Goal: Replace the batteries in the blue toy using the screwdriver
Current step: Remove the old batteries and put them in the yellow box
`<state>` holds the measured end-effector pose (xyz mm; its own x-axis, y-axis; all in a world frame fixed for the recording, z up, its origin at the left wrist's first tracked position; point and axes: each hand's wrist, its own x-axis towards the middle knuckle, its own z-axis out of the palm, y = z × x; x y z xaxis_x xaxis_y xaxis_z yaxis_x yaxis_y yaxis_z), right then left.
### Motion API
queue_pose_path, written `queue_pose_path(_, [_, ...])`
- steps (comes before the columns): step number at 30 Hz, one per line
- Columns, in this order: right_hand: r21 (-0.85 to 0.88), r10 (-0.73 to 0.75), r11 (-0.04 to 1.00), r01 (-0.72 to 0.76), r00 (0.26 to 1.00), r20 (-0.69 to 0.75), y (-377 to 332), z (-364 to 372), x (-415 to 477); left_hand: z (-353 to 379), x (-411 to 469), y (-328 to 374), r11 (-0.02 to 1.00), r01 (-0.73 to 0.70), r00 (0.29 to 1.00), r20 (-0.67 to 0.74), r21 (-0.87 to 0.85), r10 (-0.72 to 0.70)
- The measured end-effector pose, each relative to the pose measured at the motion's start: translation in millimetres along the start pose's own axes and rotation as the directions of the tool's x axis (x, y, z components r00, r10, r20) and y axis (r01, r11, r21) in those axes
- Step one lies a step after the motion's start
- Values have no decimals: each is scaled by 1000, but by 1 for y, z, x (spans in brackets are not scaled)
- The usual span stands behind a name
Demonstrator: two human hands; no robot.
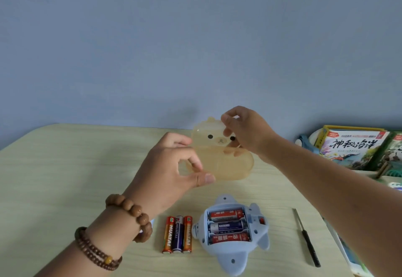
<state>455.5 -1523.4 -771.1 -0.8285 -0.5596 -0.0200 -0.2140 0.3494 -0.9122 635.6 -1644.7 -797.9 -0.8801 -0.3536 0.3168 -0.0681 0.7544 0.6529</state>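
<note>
Our left hand [174, 165] pinches the base of a translucent bear case [226, 157] while our right hand [243, 130] grips its raised lid, both held above the counter [65, 168]. The blue toy [232, 231] lies open just below our hands, nearer the right, three batteries across its bay. Three loose batteries [177, 234] stand beside it under our left wrist; the screwdriver [306, 237] lies under our right forearm, pointing away.

Soft, even, fairly dim light; faint shadows on the table [65, 168] under the hands. Overall slightly soft focus, wide-angle bending at the table edges, no glare, colours muted
</note>
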Motion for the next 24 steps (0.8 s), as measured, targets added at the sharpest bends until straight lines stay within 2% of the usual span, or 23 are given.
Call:
queue_pose_path(3, [-206, -42, 978, 41, 999, -1, 12, 10, 4, 3, 2, -4, 994, -25, 999, 42, 104, 20])
queue_pose_path(5, [-272, -71, 960, 73, 997, 18, 19, 15, 6, 5, 2, -5, 987, -59, 995, 85, 150, 46])
queue_pose_path(10, [-249, -92, 964, 94, 996, 19, 33, 19, 9, 7, 0, -6, 978, -113, 985, 151, 173, 87])
queue_pose_path(15, [-351, -138, 928, 128, 990, -4, 42, 21, 9, 9, -2, -7, 973, -133, 976, 197, 187, 96])
queue_pose_path(24, [-471, -87, 877, 95, 995, 38, 32, 17, 10, 9, -2, -8, 974, -163, 968, 217, 156, 127])
